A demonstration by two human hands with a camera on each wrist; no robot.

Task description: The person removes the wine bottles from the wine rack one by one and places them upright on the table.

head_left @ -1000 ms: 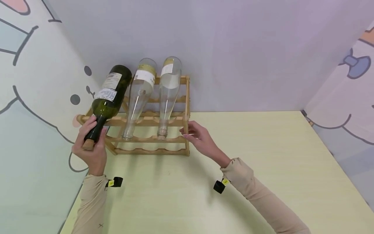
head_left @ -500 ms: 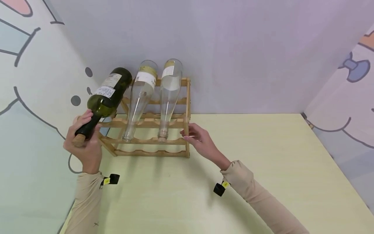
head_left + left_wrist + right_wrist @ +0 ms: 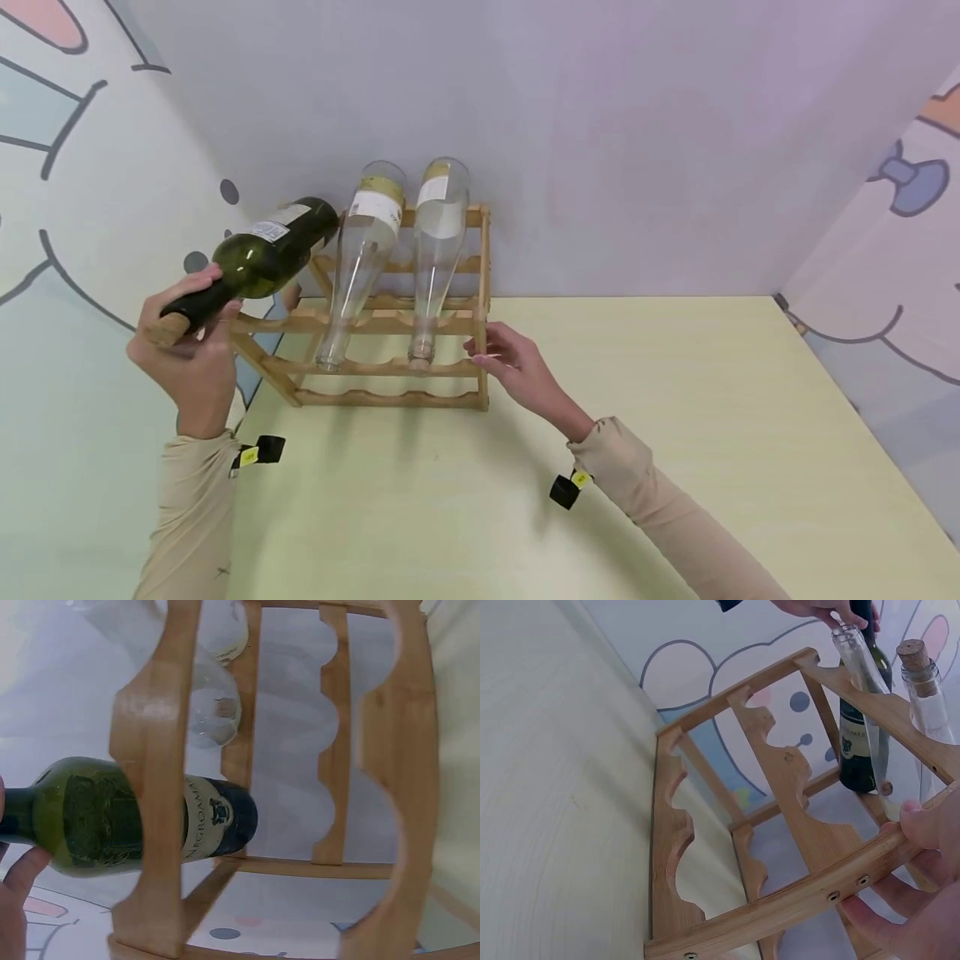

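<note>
Gripping green bottle, rack edge, wide tabletop

A post of a wooden rack is being gripped between the thumb and fingers of the right hand. Two clear bottles are being borne by the rack's upper rail, the nearer one being stopped by a cork. Beyond them, a green bottle is being held by the left hand.

We now find the left hand shifted farther left — the green bottle swung neck-leftward with it, lying more crosswise
</note>
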